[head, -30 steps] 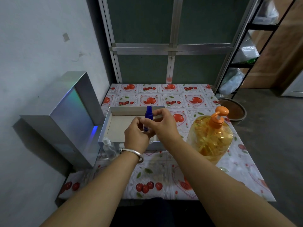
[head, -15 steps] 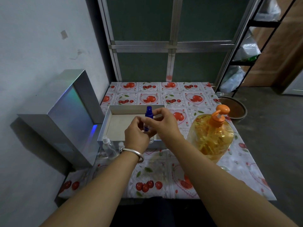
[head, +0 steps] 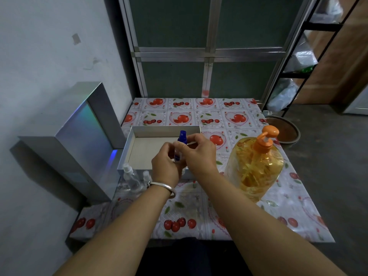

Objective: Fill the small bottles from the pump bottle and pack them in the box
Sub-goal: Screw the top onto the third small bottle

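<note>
Over the front of the open grey box (head: 129, 142), both my hands hold a small bottle with a blue spray cap (head: 182, 137). My left hand (head: 165, 166) grips the bottle's body from the left. My right hand (head: 197, 154) pinches it just under the blue cap. The bottle's clear body is mostly hidden by my fingers. A large yellow pump bottle (head: 255, 166) with an orange pump head stands to the right. Two small clear bottles (head: 131, 176) stand by the box's front left corner.
The box's silver holographic lid (head: 83, 134) leans against the left wall beside the table. The fruit-print tablecloth (head: 185, 216) covers the table. A brown basin (head: 286, 130) sits on the floor at the right, near a black shelf with bags.
Both hands stay on the blue-capped bottle in nearly the same place. The fingers shift only slightly; the camera dips a little.
</note>
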